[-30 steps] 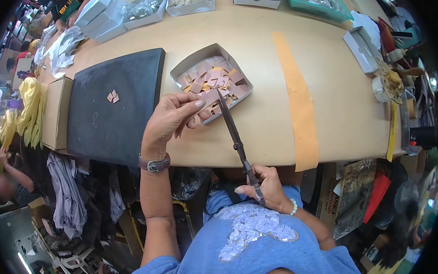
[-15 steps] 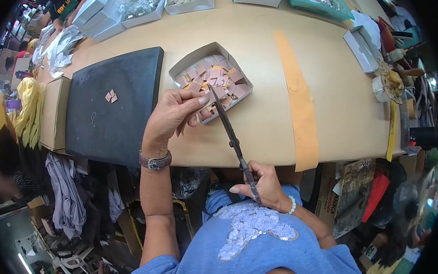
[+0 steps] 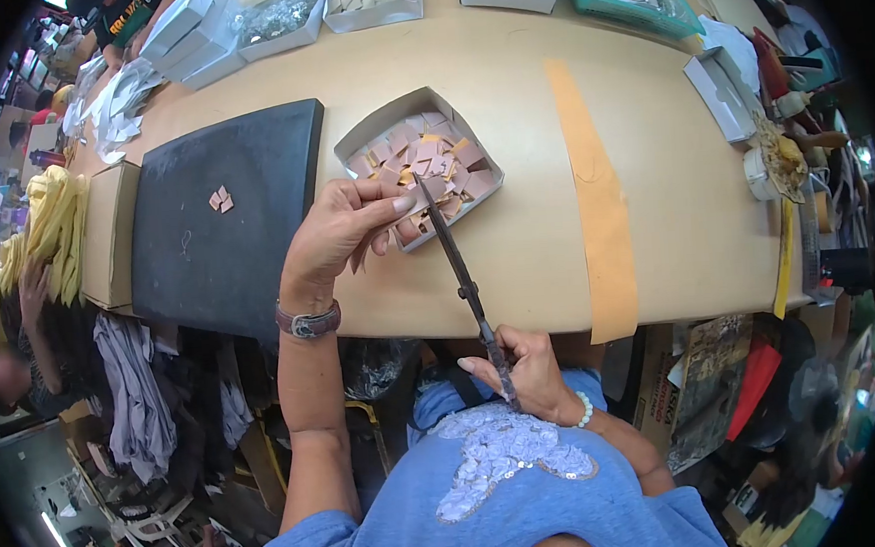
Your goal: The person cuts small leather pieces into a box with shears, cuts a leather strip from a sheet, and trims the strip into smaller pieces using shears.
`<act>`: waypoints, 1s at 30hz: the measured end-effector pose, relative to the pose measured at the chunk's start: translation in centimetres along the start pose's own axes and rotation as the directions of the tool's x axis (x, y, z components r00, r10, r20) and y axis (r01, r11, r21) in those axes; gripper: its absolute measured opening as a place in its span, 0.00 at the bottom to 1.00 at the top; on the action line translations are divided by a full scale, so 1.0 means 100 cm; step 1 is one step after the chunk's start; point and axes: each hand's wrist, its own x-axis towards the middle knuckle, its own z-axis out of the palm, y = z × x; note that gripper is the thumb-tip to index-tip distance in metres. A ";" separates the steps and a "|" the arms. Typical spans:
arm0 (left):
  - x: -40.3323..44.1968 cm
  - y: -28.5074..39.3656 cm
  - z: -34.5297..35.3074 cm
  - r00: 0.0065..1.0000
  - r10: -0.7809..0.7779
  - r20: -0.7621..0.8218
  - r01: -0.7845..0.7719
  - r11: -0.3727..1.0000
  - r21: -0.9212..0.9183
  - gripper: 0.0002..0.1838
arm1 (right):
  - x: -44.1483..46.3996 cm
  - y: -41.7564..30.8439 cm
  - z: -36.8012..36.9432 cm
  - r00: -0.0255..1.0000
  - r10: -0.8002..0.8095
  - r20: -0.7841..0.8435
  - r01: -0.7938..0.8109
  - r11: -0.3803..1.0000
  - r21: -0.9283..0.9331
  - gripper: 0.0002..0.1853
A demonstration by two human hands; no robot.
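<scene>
My left hand [image 3: 342, 224] is closed, pinching a small pinkish-brown piece [image 3: 433, 187] of sheet material, perhaps leather, between thumb and fingers. More of the material hangs below its fingers. My right hand [image 3: 536, 376] grips the handles of long dark scissors [image 3: 468, 292]. Their blades point away from me and meet the held piece by my left thumb. Whether the blades are fully closed is hard to see. Beneath lies an open white cardboard box [image 3: 383, 117], holding many small pinkish-brown and orange cut pieces [image 3: 435, 145].
A black board [image 3: 225, 156] at left carries several small pieces [image 3: 221, 199] and a thread. An orange strip [image 3: 599, 203] lies at right. White boxes [image 3: 377, 18] and a green basket [image 3: 683, 20] line the far side. A person's hand [image 3: 34, 288] touches yellow cloth [image 3: 54, 232].
My hands and the scissors keep nearly the same pose. The view has shifted slightly. At far left, another person's hand has come up to the yellow cloth.
</scene>
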 end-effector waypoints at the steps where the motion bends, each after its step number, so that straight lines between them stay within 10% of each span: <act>1: 0.000 -0.001 0.000 1.000 0.000 -0.001 0.000 1.000 -0.010 0.14 | 0.000 0.002 0.001 1.000 -0.003 -0.005 0.003 1.000 -0.002 0.22; 30: -0.010 0.003 0.007 0.998 0.014 -0.068 -0.005 0.990 0.138 0.15 | -0.016 0.016 0.006 0.983 0.177 0.058 -0.186 0.948 0.259 0.24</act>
